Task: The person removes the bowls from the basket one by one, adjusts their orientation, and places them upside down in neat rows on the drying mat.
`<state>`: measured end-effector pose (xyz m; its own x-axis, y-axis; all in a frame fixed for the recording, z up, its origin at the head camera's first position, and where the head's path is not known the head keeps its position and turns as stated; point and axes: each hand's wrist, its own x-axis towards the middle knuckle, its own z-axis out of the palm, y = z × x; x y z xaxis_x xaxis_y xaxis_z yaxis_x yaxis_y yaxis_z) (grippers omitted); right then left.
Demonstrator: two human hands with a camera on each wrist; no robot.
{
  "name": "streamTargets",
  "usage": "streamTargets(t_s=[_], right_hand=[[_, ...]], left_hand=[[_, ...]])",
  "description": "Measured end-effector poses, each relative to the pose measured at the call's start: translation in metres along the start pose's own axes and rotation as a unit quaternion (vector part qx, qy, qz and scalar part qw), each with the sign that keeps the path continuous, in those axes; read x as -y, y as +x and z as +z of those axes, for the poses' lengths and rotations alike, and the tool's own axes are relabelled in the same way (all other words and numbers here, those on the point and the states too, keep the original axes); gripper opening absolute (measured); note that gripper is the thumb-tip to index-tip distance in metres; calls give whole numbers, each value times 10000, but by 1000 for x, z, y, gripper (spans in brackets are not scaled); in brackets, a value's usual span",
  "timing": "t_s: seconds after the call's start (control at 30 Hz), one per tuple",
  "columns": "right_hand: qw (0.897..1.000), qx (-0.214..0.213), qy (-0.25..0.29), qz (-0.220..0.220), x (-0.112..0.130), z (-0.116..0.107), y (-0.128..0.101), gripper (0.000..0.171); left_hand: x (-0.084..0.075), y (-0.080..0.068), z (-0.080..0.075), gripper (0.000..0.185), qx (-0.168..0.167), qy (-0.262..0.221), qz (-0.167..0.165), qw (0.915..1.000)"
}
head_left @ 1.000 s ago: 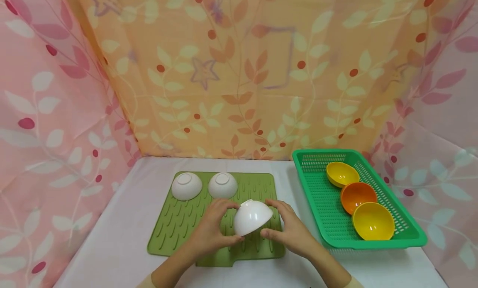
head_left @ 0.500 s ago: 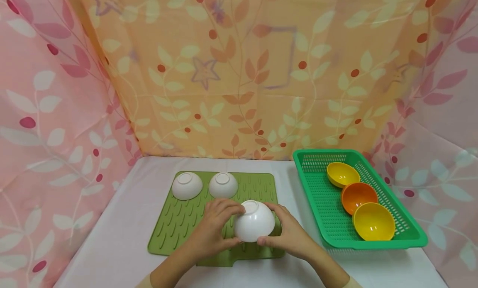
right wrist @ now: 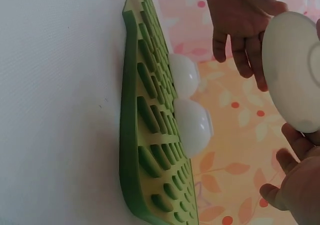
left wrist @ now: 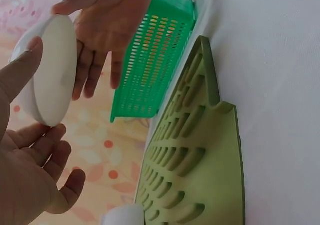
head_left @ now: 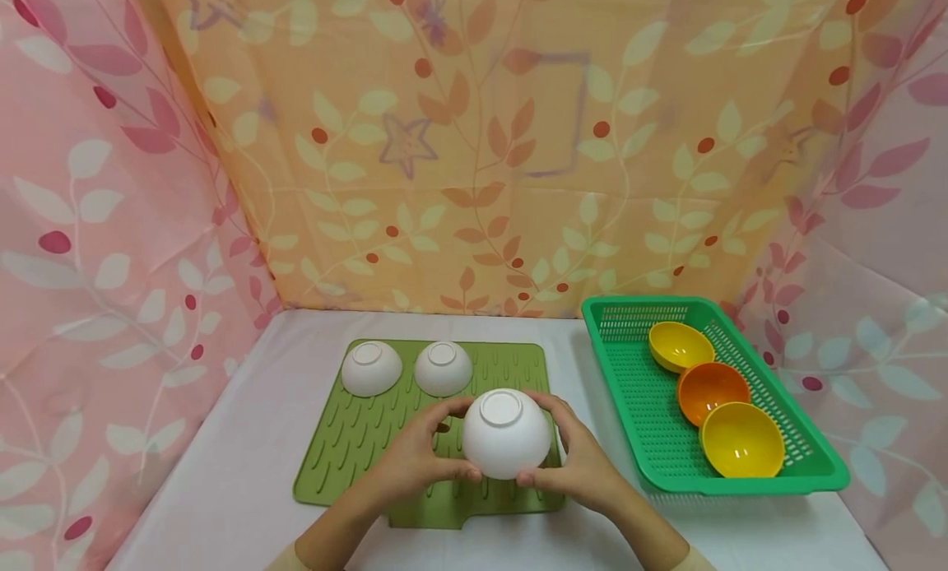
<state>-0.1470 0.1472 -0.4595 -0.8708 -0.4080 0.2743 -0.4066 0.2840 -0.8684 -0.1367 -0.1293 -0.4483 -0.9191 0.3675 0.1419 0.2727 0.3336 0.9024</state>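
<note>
Between my two hands a white bowl (head_left: 507, 441) is held upside down, its round foot facing up, above the front right of the green drying mat (head_left: 355, 464). My left hand (head_left: 424, 454) grips its left side, thumb at the near rim and fingers at the back. On the right side my right hand (head_left: 576, 452) grips it the same way. Both wrist views show the bowl (left wrist: 56, 70) raised well clear of the mat (right wrist: 145, 135). Two more white bowls, the left one (head_left: 372, 369) and the right one (head_left: 443, 369), rest upside down along the mat's far edge.
A green perforated basket (head_left: 618, 406) stands at the right. In it lie a yellow bowl (head_left: 677, 346), an orange bowl (head_left: 711, 392) and another yellow bowl (head_left: 741, 441), in a row along its right side. White cloth (head_left: 244, 439) covers the table; patterned curtains (head_left: 474, 143) enclose it.
My hands have turned the white bowl from a sideways tilt to foot up, its foot now facing the head camera. The other bowls and the basket stay where they were.
</note>
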Motion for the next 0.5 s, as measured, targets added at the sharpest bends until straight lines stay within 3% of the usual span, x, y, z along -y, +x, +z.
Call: streamTargets(t_s=[0.33,0.5], right_hand=[[9988,-47,-461,149,-4,-3,3,100],[9974,-202,-659,186,-14,-3,16,96]], left_hand=[[6,5,0,87,-25,203,56,9998],[12,22,-3,88,-100,644,148,9978]])
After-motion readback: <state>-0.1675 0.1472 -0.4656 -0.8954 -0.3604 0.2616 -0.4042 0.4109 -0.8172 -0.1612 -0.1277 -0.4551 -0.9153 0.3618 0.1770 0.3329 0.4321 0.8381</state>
